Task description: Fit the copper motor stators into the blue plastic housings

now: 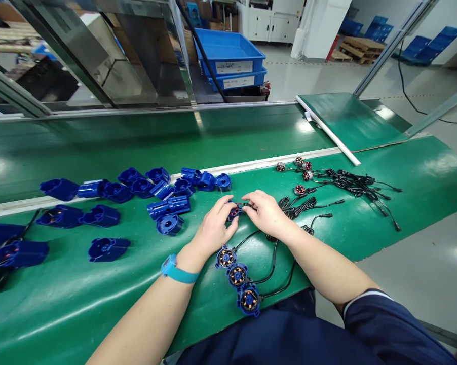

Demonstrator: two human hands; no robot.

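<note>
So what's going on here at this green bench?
A person at a green work surface holds a small motor unit between the left hand and the right hand, fingertips of both pinched on it. Three blue housings with motors fitted lie in a row close to the person's body, with their black cables running off to the right. Empty blue housings are scattered to the left, and bare motors with black cables lie to the right.
</note>
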